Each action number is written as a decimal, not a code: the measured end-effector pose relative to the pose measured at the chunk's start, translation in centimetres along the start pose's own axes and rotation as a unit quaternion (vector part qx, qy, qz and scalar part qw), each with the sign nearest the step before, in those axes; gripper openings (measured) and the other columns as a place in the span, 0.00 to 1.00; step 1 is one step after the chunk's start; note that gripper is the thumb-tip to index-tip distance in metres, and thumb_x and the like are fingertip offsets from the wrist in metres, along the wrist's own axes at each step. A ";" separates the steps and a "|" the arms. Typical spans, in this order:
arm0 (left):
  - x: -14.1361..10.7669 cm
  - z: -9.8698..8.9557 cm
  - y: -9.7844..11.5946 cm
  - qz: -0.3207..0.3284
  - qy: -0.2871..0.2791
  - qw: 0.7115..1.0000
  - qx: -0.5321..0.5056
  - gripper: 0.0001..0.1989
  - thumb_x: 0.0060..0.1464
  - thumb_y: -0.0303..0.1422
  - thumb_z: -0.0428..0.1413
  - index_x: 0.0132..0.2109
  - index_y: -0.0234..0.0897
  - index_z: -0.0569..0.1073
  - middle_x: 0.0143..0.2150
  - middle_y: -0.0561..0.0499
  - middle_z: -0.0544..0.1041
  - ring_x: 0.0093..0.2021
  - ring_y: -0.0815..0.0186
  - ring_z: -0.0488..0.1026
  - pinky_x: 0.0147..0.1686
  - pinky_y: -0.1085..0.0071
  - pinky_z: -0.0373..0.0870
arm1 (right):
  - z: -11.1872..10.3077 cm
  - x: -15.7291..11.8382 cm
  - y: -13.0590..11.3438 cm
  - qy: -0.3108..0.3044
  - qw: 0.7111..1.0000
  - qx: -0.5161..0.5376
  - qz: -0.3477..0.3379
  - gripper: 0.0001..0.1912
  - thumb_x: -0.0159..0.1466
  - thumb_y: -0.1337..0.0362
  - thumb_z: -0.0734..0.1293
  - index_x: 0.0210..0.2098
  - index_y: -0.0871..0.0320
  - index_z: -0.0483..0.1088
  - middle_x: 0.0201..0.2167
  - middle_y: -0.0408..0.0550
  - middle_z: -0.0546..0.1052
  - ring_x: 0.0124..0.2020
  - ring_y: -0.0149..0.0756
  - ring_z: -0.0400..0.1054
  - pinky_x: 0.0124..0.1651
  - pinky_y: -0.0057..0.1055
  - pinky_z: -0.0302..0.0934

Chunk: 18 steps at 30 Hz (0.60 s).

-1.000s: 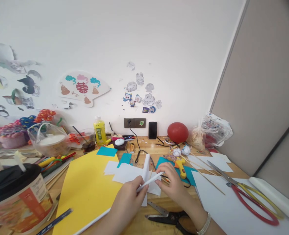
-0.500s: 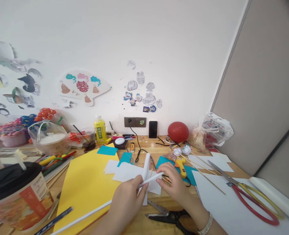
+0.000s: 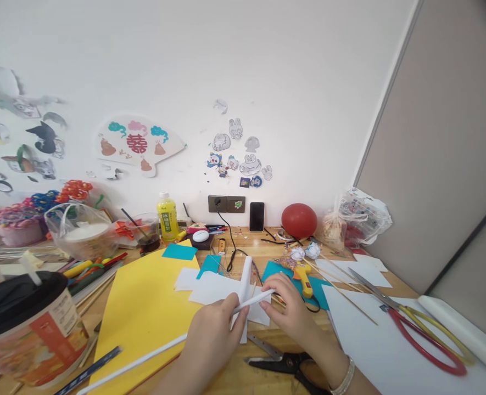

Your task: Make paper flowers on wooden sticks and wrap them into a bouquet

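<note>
Over the wooden table (image 3: 228, 368) and white paper (image 3: 213, 289), pinched a white tube (image 3: 256, 300) in the left hand (image 3: 210, 330) and its tip in the right hand (image 3: 291, 311), likely light, stiffish but crushable, best held gently near the fingertips

Wooden table (image 3: 236, 241) under craft clutter
A yellow sheet (image 3: 144, 312) covered its left-centre, a teal piece (image 3: 179, 252) across the sheet's far edge; black-handled scissors (image 3: 286, 363) lay open at the near middle; to the right, white paper (image 3: 370, 340) bore big scissors (image 3: 422, 329) with red and yellow handles, near a yellow glue gun (image 3: 304, 280); a red balloon (image 3: 299, 220), a phone (image 3: 256, 216) and a yellow drink bottle (image 3: 167, 218) stood along the back by the wall
</note>
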<state>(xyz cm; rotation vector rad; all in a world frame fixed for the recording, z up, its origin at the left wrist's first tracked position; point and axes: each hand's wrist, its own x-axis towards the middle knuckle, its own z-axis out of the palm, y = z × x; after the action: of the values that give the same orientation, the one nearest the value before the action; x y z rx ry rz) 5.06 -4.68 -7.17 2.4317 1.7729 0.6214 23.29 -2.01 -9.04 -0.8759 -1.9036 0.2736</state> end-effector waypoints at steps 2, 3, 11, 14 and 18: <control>0.0 0.0 0.0 0.004 0.002 1.000 0.009 0.12 0.58 0.36 0.43 0.28 0.41 0.62 0.20 0.53 0.70 0.22 0.64 0.70 0.21 0.73 0.50 | 0.0 0.0 0.0 -0.001 1.000 0.001 0.001 0.03 0.58 0.66 0.64 0.33 0.55 0.65 0.32 0.46 0.70 0.37 0.38 0.64 0.40 0.34 0.60; 0.0 0.0 0.0 0.007 0.003 1.000 0.012 0.12 0.58 0.35 0.42 0.28 0.41 0.62 0.20 0.53 0.71 0.22 0.64 0.70 0.21 0.73 0.50 | 0.1 0.0 0.0 -0.002 1.000 0.001 0.001 0.03 0.59 0.66 0.64 0.33 0.55 0.64 0.32 0.46 0.70 0.37 0.38 0.64 0.40 0.34 0.60; -0.1 0.0 0.2 0.013 0.010 0.999 0.033 0.12 0.59 0.36 0.43 0.29 0.41 0.63 0.22 0.52 0.73 0.23 0.63 0.72 0.21 0.73 0.51 | 0.0 0.1 -0.3 0.003 1.000 -0.002 0.003 0.01 0.59 0.66 0.63 0.32 0.55 0.64 0.31 0.46 0.70 0.35 0.38 0.64 0.38 0.33 0.60; -0.1 0.0 0.2 0.013 0.013 0.999 0.044 0.11 0.59 0.36 0.43 0.30 0.41 0.64 0.23 0.52 0.74 0.24 0.63 0.72 0.21 0.72 0.51 | 0.0 0.2 -0.4 0.012 1.000 -0.007 0.000 0.01 0.59 0.67 0.63 0.31 0.55 0.64 0.30 0.45 0.70 0.34 0.37 0.63 0.37 0.33 0.60; -0.2 0.2 0.0 0.028 0.023 0.997 0.069 0.11 0.59 0.36 0.42 0.31 0.41 0.64 0.23 0.51 0.75 0.24 0.62 0.73 0.21 0.71 0.51 | 0.2 0.1 -0.3 0.022 1.000 -0.012 -0.001 0.01 0.59 0.67 0.63 0.32 0.55 0.64 0.30 0.45 0.69 0.34 0.38 0.63 0.37 0.33 0.60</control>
<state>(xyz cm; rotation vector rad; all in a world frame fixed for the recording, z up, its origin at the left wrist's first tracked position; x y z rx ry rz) 5.12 -4.81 -7.34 2.5849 1.8299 0.5810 22.91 -2.14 -8.90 -0.8880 -1.8711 0.2287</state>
